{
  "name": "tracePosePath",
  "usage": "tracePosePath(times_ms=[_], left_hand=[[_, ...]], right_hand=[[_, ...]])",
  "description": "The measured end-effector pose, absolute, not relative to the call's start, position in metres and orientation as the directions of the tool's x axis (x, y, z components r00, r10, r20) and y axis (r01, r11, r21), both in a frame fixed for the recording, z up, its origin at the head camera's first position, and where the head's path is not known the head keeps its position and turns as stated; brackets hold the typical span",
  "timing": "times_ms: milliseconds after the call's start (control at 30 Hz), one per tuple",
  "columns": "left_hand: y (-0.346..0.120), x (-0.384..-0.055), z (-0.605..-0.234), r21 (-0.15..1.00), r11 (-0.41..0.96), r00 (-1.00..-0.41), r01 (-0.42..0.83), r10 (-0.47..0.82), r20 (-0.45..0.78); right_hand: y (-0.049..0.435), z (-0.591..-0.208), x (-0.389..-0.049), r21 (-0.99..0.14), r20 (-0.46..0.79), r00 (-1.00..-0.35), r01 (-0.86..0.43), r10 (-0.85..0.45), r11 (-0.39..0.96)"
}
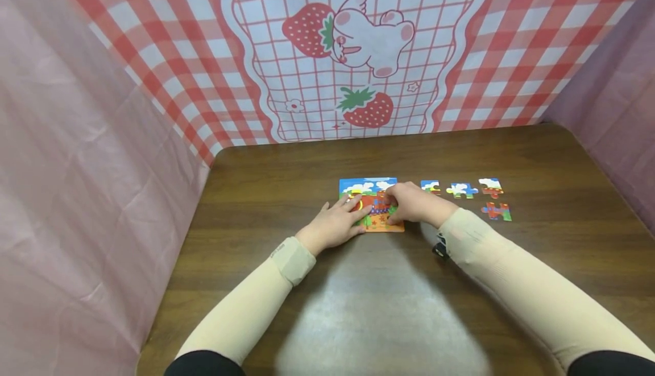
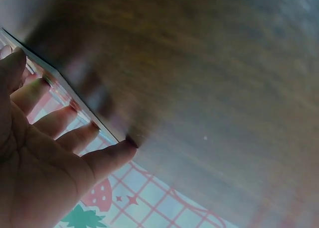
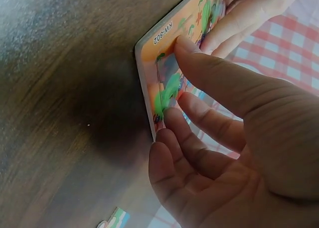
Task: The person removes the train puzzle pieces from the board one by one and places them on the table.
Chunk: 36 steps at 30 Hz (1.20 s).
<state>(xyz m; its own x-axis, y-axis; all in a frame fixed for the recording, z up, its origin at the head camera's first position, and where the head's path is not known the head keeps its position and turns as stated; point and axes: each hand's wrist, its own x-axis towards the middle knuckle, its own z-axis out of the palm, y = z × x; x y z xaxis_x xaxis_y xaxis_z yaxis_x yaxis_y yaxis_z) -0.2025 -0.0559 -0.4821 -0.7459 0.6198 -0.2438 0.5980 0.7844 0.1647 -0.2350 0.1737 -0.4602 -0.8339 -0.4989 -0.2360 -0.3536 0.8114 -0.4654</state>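
Note:
A jigsaw board (image 1: pixel 378 227) with blue sky, clouds and an orange lower part lies flat on the table. My left hand (image 1: pixel 332 225) spreads its fingers over the left side of the board; in the left wrist view those fingers (image 2: pixel 75 138) reach along its edge. With thumb and fingers bent, my right hand (image 1: pixel 417 204) pinches a puzzle piece with green on it (image 3: pixel 172 86) at the board's right side. The piece lies at the board's surface, partly hidden by the fingers. Near the thumb, "KW-802" is printed on the board's orange corner.
To the right of the board lie several loose puzzle pieces: one blue and white (image 1: pixel 430 185), a cloud piece (image 1: pixel 462 189), a white and red one (image 1: pixel 490 185) and a red and green one (image 1: pixel 496 211). The brown wooden table (image 1: pixel 266 194) meets a strawberry-print cloth (image 1: pixel 307 108) behind.

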Motion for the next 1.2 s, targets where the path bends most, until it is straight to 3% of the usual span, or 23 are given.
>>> tracePosePath(times_ms=[333,833,1200], left_hand=[[-0.056,-0.203,-0.482,0.154,0.781,-0.744,0.605,0.623,-0.239],[-0.055,-0.204,-0.484,0.162,0.789,-0.746,0.593,0.613,-0.258],[-0.055,-0.204,-0.483,0.162,0.791,-0.749,0.59,0.611,-0.255]], right_hand=[[0.173,-0.459,-0.235,-0.482,-0.226,-0.842,-0.341,-0.491,0.807],[0.184,-0.466,-0.236,-0.595,-0.174,-0.852,-0.309,-0.494,0.742],[0.184,-0.468,-0.238,-0.585,-0.151,-0.851,-0.333,-0.503,0.74]])
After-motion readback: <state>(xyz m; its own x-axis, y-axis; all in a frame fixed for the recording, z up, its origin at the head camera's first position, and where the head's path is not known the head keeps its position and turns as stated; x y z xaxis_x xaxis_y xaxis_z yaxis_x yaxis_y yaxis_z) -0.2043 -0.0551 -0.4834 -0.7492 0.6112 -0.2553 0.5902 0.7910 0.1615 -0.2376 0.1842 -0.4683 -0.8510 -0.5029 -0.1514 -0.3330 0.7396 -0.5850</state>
